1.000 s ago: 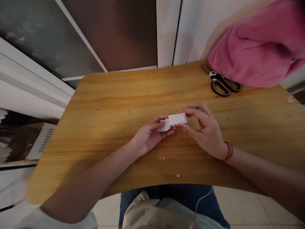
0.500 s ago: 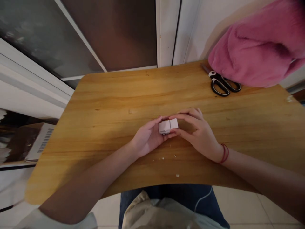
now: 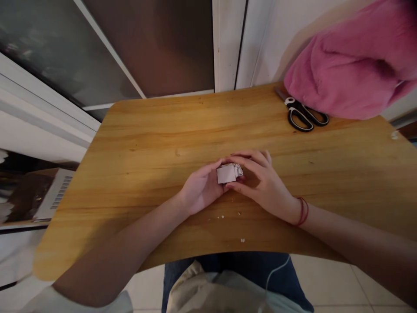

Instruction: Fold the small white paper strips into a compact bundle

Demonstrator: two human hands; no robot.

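Together, left hand [image 3: 202, 189] and right hand [image 3: 262, 182] pinch folded white paper [image 3: 227, 173], fingers curled.

A small folded white paper [image 3: 227, 173], folded into a thick compact packet with layered edges showing at its right end, is pinched between the fingers of both hands just above the middle of the wooden bench [image 3: 156, 130].

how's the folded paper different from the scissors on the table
The folded paper is white and pinched between the left hand and right hand at mid-table; the scissors are black-handled and lie untouched at the far right, beside a pink cloth. The paper looks smaller than the scissors. Both are over the same wooden table.
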